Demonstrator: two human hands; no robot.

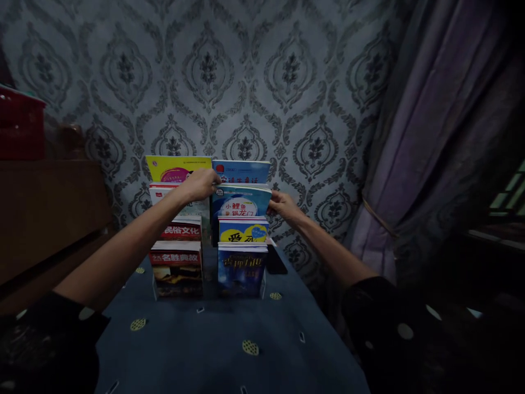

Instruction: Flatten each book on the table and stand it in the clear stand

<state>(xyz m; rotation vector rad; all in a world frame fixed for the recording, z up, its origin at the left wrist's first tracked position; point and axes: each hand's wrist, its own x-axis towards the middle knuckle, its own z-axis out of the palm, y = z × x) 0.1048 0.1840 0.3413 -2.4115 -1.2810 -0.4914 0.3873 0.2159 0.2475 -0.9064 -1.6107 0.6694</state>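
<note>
Both my hands are at a blue book (241, 203) with a white oval on its cover, in the right-hand row of upright books. My left hand (200, 184) pinches its upper left corner. My right hand (286, 207) grips its right edge near the top. Behind it stands a lighter blue book (250, 171). In front are a yellow and blue book (243, 232) and a dark blue book (241, 271). The left-hand row holds a yellow book (164, 168) at the back, partly behind my left hand, and a book with a red title band (177, 271) at the front.
The books stand in clear holders on a table with a dark blue patterned cloth (197, 350). A black flat object (276, 260) lies right of the books. Wooden furniture (49, 213) with a red container (20, 123) is at left; a purple curtain (410, 142) hangs at right.
</note>
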